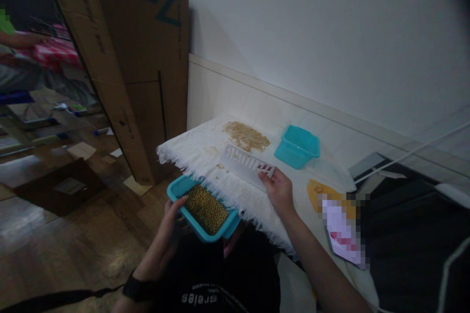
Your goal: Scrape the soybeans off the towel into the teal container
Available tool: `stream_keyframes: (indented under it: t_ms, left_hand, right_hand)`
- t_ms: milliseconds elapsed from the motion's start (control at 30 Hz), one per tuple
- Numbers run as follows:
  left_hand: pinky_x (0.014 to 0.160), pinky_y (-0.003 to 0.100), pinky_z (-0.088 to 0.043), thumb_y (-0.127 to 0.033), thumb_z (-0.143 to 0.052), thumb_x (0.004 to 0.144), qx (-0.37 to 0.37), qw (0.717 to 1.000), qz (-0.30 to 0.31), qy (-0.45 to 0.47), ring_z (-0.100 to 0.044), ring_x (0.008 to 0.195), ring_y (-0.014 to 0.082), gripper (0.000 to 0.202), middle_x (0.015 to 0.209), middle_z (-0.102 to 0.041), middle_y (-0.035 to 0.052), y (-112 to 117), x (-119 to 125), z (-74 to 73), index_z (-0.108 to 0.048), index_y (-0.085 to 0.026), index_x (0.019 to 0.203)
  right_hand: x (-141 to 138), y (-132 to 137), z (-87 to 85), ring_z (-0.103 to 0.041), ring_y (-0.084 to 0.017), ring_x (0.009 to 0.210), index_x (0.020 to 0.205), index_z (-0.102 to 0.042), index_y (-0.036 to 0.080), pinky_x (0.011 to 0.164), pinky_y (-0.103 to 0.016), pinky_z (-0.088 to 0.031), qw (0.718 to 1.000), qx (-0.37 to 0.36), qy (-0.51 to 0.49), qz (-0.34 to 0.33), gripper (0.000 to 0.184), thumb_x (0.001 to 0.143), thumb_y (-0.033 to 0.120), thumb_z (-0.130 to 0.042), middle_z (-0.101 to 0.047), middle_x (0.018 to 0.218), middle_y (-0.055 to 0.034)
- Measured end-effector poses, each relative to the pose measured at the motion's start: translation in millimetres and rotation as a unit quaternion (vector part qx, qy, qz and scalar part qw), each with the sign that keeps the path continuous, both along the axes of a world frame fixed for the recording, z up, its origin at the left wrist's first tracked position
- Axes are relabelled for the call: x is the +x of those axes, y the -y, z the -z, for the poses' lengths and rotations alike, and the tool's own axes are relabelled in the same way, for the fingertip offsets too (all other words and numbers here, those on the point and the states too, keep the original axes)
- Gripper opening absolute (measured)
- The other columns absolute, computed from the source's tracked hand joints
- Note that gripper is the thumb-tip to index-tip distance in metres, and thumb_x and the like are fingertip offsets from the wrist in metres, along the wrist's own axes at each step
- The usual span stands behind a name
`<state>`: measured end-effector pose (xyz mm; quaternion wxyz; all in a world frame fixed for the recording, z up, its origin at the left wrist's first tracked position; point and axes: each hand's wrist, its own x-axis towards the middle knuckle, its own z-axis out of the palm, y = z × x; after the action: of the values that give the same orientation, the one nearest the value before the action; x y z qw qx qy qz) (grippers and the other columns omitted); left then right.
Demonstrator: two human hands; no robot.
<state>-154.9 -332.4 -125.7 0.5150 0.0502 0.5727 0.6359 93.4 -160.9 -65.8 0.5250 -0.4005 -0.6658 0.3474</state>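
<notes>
My left hand [172,217] grips the near left rim of a teal tray [176,187] filled with green beans [205,209], held just below the fringed edge of a white cloth [200,149]. My right hand [279,190] is closed on the end of a white slotted plastic scraper [244,162] that lies on the cloth. A heap of tan beans [246,136] sits on the cloth beyond the scraper, with a few stray beans near it.
A second, empty teal tray [298,145] stands at the cloth's far right. Tall cardboard sheets [128,54] lean against the wall on the left. A yellow-and-white packet [340,220] lies at right. Another person's arm [20,39] shows at far left.
</notes>
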Motion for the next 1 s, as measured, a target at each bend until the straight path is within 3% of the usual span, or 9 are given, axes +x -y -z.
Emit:
stream_keyframes:
  t_ms: [433,833,1000]
  left_hand:
    - [0.067,0.035,-0.061,-0.053,-0.082,0.092,-0.001,1.000,0.001,-0.003,-0.076,0.084,0.0252,0.051,0.111,-0.075,0.0074,1.8,-0.6,-5.1,-0.062,-0.032,0.134]
    - [0.065,0.033,-0.057,-0.057,-0.085,0.084,-0.007,1.000,-0.010,0.003,-0.073,0.080,0.0250,0.057,0.103,-0.072,0.0052,-1.2,-1.0,0.5,-0.062,-0.032,0.131]
    - [0.069,0.037,-0.060,-0.056,-0.084,0.085,-0.009,1.000,-0.011,0.002,-0.074,0.084,0.0266,0.055,0.104,-0.071,0.0052,-1.6,-1.6,2.5,-0.061,-0.033,0.129]
  right_hand:
    - [-7.3,3.4,0.8,-0.085,-0.032,0.093,0.099,-0.085,0.024,0.088,-0.046,-0.069,0.999,-0.032,-0.026,-0.033,0.051,0.080,0.071,-0.089,-0.089,0.100,-0.0111]
    - [-4.0,36.2,-2.7,-0.086,-0.032,0.089,0.094,-0.086,0.025,0.082,-0.043,-0.070,0.998,-0.024,0.002,-0.056,0.050,0.084,0.073,-0.088,-0.090,0.096,-0.0114]
    - [-2.7,16.9,-4.5,-0.085,-0.032,0.095,0.104,-0.085,0.023,0.089,-0.045,-0.069,0.999,0.006,-0.032,-0.006,0.052,0.086,0.071,-0.087,-0.089,0.105,-0.0125]
